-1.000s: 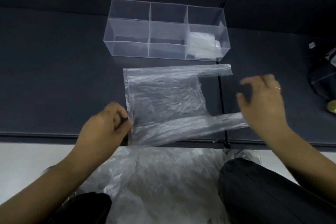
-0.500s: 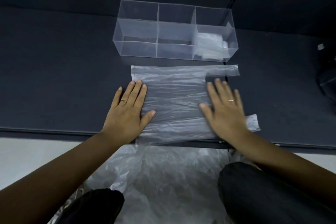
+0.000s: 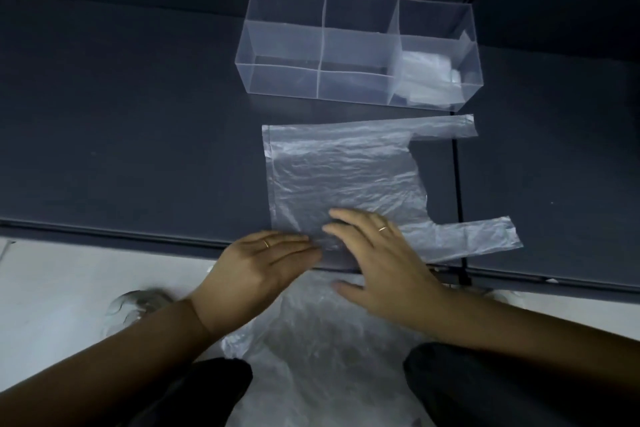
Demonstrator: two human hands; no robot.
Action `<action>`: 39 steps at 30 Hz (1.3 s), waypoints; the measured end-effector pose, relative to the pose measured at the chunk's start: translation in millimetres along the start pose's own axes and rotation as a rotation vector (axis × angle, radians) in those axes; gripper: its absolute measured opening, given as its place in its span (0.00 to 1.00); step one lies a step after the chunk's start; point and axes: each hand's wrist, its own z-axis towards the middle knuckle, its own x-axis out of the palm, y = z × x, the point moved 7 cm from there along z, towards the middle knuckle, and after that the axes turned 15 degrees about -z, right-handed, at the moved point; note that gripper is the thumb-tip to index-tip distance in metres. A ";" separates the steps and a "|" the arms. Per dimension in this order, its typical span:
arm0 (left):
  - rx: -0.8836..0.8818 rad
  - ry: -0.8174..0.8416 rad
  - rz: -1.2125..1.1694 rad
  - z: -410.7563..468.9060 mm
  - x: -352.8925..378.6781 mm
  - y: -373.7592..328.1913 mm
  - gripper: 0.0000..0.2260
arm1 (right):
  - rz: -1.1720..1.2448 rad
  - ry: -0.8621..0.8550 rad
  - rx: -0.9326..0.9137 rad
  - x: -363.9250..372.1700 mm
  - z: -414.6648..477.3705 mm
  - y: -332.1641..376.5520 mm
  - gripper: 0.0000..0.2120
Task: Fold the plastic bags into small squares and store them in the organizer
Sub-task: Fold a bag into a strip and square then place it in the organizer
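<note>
The left grip (image 3: 263,263) and right grip (image 3: 381,260) lie flat, fingers straight, pressing the near edge of the plastic bag (image 3: 346,170), which spreads on the table (image 3: 138,132) beyond them. Farther off stands the organizer (image 3: 287,45), a folded bag (image 3: 426,76) in its right compartment.

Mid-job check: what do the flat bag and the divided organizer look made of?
The flat bag looks like thin translucent plastic film, slightly glossy: it has fine crinkles, and the dark surface shows through it. The organizer looks like rigid clear plastic, possibly acrylic: straight see-through walls with bright edges.
</note>
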 end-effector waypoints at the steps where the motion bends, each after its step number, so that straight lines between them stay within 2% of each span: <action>1: -0.043 -0.022 -0.026 4.2 -3.9 -1.4 0.10 | 0.033 -0.055 0.059 -5.1 -1.6 -6.1 0.27; 3: -0.207 -0.056 -0.108 11.2 -17.2 3.9 0.11 | 0.085 -0.196 0.140 -21.2 -9.5 -22.2 0.14; 5: -0.482 -0.133 -0.291 9.6 -36.7 19.3 0.08 | 0.092 -0.265 0.197 -35.3 -22.2 -42.3 0.06; 7: -0.724 -0.223 -0.483 -1.0 -52.5 35.4 0.05 | 0.112 -0.217 0.257 -46.7 -33.8 -66.4 0.04; 8: -0.791 -0.255 -0.544 -5.0 -58.9 40.7 0.04 | 0.157 -0.157 0.298 -51.6 -39.4 -79.3 0.04; 11: -0.874 -0.293 -0.672 -6.4 -72.9 54.9 0.05 | 0.377 0.075 0.433 -60.4 -53.8 -112.5 0.07; 13: -0.915 -0.289 -0.734 -3.2 -75.4 67.0 0.05 | 0.440 0.161 0.453 -66.8 -56.5 -128.8 0.12; 16: -0.983 -0.288 -0.781 3.1 -73.8 91.5 0.08 | 0.577 0.189 0.511 -69.8 -49.0 -149.3 0.15; 18: -1.020 -0.299 -0.805 8.6 -70.9 110.7 0.09 | 0.653 0.122 0.584 -67.4 -37.7 -165.1 0.14; 22: -1.052 -0.378 -0.790 21.8 -62.3 146.4 0.04 | 0.687 -0.006 0.743 -51.8 -11.0 -196.3 0.08; 26: -1.099 -0.440 -0.564 27.0 -63.1 165.8 0.06 | 0.606 -0.095 0.829 -42.2 3.0 -216.0 0.08; 27: -1.083 -0.461 -0.444 26.8 -67.6 163.9 0.07 | 0.583 -0.114 0.830 -41.9 5.2 -217.5 0.08; 28: -1.019 -0.485 -0.271 27.9 -74.1 156.2 0.08 | 0.568 -0.129 0.832 -41.5 7.0 -218.6 0.09; 30: -0.706 -0.510 0.019 40.4 -79.3 120.1 0.07 | 0.548 -0.149 0.843 -39.2 9.2 -221.7 0.11; 32: -0.434 -0.386 0.108 54.2 -58.5 84.8 0.11 | 0.509 -0.152 0.860 -38.2 11.1 -223.9 0.12; 33: -0.388 -0.262 0.110 58.0 -41.2 77.4 0.14 | 0.475 -0.147 0.864 -38.0 11.9 -224.4 0.14; 36: -0.536 0.075 0.152 48.3 0.6 87.9 0.25 | 0.430 -0.128 0.862 -42.5 14.5 -217.2 0.11; 37: -0.586 0.141 0.210 40.0 7.9 95.8 0.30 | 0.385 -0.153 0.871 -48.4 14.7 -212.9 0.09; 39: -0.612 0.187 0.316 28.5 14.0 103.9 0.34 | 0.110 -0.315 0.860 -71.9 17.5 -194.5 0.11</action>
